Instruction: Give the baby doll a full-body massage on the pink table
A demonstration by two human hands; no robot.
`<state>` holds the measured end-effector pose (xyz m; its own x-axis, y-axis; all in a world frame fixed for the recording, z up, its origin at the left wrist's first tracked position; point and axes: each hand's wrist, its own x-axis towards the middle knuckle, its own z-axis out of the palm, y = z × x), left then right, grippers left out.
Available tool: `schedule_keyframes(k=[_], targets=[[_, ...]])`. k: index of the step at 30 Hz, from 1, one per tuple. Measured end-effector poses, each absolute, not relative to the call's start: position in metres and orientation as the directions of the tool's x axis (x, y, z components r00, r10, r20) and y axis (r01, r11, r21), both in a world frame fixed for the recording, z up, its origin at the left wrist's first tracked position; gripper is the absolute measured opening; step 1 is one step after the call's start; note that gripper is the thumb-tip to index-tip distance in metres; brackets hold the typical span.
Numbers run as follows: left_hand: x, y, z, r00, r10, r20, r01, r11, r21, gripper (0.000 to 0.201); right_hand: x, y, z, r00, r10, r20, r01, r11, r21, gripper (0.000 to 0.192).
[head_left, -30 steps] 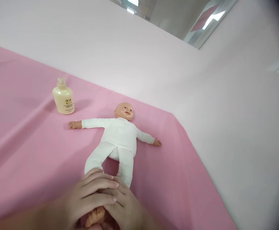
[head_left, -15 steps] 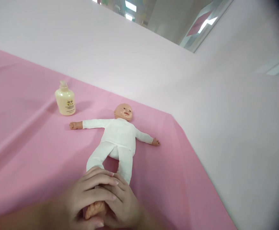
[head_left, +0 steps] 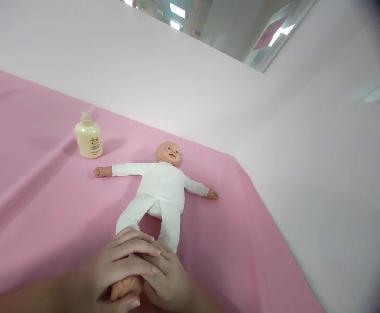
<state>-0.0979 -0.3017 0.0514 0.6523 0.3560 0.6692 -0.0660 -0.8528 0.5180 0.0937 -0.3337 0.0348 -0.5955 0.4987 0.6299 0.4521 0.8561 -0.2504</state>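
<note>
Doll [head_left: 162,187] unmoved near bed's [head_left: 30,208] right edge. Foot [head_left: 125,288] drawn slightly nearer; left hand [head_left: 111,269] and right hand [head_left: 167,282] fingers stayed wrapped around it.

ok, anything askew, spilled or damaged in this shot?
Nothing stands out. The doll lies flat on its back on the pink sheet, arms spread. The pump bottle stands upright with no spill around it. The left hand and right hand are wrapped around one doll foot.
</note>
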Motion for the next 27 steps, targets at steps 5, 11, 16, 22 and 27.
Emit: schedule_keyframes(k=[5, 11, 16, 22, 27], targets=[[-0.0999, -0.302, 0.0505, 0.659, 0.343, 0.669, -0.082, -0.852, 0.517, 0.035, 0.0932, -0.3332, 0.035, -0.59, 0.469, 0.657, 0.446, 0.868, -0.219, 0.029], [-0.0983, -0.302, 0.0505, 0.648, 0.354, 0.675, -0.084, -0.847, 0.525, 0.036, 0.0918, -0.3328, 0.0334, -0.566, 0.457, 0.686, 0.447, 0.87, -0.21, 0.027], [-0.0974, -0.3012, 0.0517, 0.626, 0.361, 0.692, -0.096, -0.845, 0.527, 0.035, 0.0933, -0.3325, 0.0353, -0.605, 0.457, 0.653, 0.456, 0.87, -0.186, 0.028], [-0.0975, -0.302, 0.0516, 0.629, 0.357, 0.691, -0.092, -0.848, 0.522, 0.034, 0.093, -0.3323, 0.0358, -0.567, 0.437, 0.699, 0.467, 0.869, -0.164, 0.021], [-0.0983, -0.3043, 0.0526, 0.642, 0.362, 0.676, -0.069, -0.851, 0.521, 0.029, 0.0947, -0.3332, 0.0285, -0.558, 0.424, 0.713, 0.481, 0.866, -0.138, 0.022]])
